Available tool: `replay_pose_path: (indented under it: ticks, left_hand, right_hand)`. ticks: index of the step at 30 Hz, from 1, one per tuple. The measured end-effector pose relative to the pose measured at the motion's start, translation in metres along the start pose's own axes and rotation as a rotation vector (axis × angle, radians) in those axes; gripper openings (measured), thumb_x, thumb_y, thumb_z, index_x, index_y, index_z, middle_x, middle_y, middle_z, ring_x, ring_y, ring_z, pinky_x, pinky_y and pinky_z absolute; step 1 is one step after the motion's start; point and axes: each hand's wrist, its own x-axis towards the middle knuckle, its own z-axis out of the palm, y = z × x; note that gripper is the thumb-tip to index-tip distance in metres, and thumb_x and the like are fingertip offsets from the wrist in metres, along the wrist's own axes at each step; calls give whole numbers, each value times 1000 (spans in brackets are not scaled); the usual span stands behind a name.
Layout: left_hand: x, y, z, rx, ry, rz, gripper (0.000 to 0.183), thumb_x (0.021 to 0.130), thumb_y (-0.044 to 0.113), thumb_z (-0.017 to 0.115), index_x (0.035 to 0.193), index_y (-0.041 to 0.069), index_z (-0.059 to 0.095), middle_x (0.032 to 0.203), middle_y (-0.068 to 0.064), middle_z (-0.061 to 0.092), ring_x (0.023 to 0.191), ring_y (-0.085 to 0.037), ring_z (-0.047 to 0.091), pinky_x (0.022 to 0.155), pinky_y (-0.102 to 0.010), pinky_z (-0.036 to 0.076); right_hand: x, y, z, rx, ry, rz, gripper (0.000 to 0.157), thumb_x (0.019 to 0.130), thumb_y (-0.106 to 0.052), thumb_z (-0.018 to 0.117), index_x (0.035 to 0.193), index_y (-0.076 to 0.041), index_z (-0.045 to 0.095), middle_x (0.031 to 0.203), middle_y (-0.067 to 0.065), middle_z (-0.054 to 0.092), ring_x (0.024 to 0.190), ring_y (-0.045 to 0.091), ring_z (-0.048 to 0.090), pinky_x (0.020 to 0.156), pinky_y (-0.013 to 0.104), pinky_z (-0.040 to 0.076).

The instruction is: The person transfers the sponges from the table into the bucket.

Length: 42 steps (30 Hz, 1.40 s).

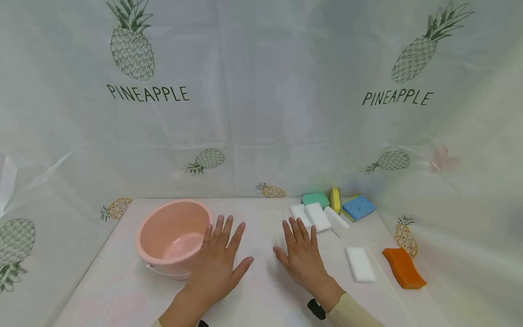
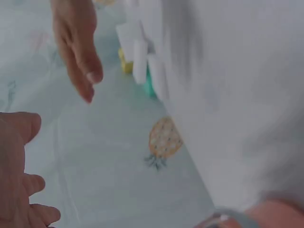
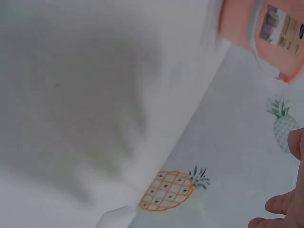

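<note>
My left hand is held over the table with its fingers straight and spread, overlapping the right side of a pink bucket in the head view. The bucket has a thin white handle, and a label shows in the right wrist view. To the right, my right hand hovers palm down, fingers extended, holding nothing. Just beyond its fingertips lie several white sponges. Behind them are a green sponge, a yellow sponge and a blue-and-yellow sponge.
Another white sponge lies alone right of my right hand. Farther right, near the table's edge, is a wavy orange sponge. A pineapple-printed sheet hangs behind and around the white table.
</note>
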Motion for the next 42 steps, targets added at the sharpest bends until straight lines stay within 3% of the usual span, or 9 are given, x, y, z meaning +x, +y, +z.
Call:
replay_pose_path:
  ticks: [4,10,15,21,25,29,34,42]
  left_hand:
    - [2,-26,-18,-42,50,-73,75,95,53,54,155,16,29,159,-20,27,149,-40,18,123,-52,5]
    - [-3,-80,-37,-24,87,-160,72,96,43,56,151,1,34,155,-28,29,147,-45,18,119,-61,11]
    - [-16,-122,-44,-17,46,-269,70,98,42,52,148,-4,35,149,-38,30,144,-54,15,113,-71,9]
    - [-33,-159,-44,-104,-70,-407,77,101,44,44,148,-14,24,148,-45,20,142,-58,4,110,-74,3]
    - [-37,-168,-39,-202,-171,-475,85,102,50,38,149,-17,11,152,-43,7,143,-56,-4,110,-73,5]
    - [-35,-167,-39,-254,-243,-494,89,101,53,34,150,-15,6,154,-40,2,144,-53,-8,108,-74,11]
    - [-34,-164,-35,-251,-262,-459,88,101,54,36,151,-12,7,156,-37,6,146,-50,-7,109,-73,14]
    - [-29,-147,-34,-239,-297,-438,92,98,59,40,153,-7,8,159,-31,7,148,-46,-3,110,-71,16]
  right_hand:
    - [11,-16,-4,42,-5,-21,71,99,-55,43,153,-10,32,159,13,30,150,33,20,116,66,15]
    - [29,-45,-5,82,-19,-79,70,100,-54,41,153,-10,31,160,13,28,150,32,20,116,65,15]
    - [40,-71,-1,52,-47,-148,70,101,-56,36,154,-11,29,160,13,28,150,33,21,116,65,18]
    - [50,-100,4,33,-98,-212,71,101,-58,29,155,-13,27,161,11,26,150,31,21,116,64,19]
    - [54,-111,6,46,-97,-229,70,101,-58,31,154,-13,29,160,10,29,149,30,23,116,64,20]
    - [55,-114,4,67,-93,-222,69,101,-57,32,154,-14,29,159,9,30,149,29,24,116,63,20]
    - [55,-109,0,122,-105,-181,68,101,-56,33,155,-14,29,160,9,28,150,28,23,117,63,17]
    - [55,-96,-10,144,-98,-140,68,102,-56,33,154,-12,29,160,9,28,150,28,21,118,63,16]
